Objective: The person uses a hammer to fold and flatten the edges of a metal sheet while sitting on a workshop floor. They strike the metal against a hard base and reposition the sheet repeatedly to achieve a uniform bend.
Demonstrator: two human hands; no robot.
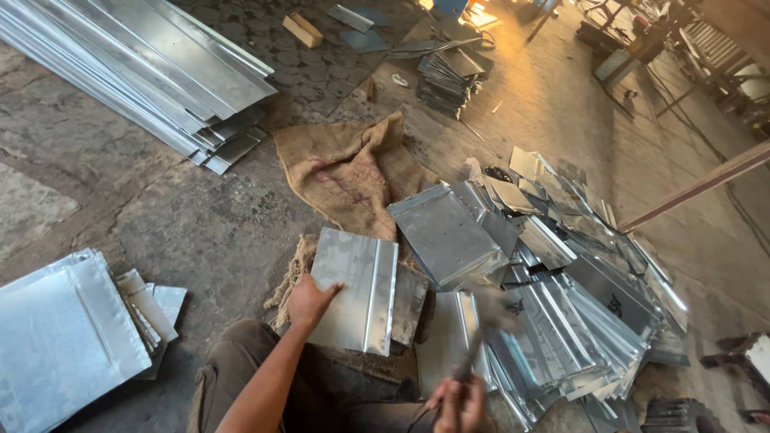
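The left hand (309, 301) lies flat on a folded galvanised sheet (357, 290); the right hand (459, 403), partly cut off, grips a motion-blurred hammer (485, 321).

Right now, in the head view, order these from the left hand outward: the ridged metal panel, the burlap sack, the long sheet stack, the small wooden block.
1. Ridged metal panel, under the left hand.
2. Burlap sack, just beyond.
3. Long sheet stack, upper left.
4. Small wooden block, top centre.
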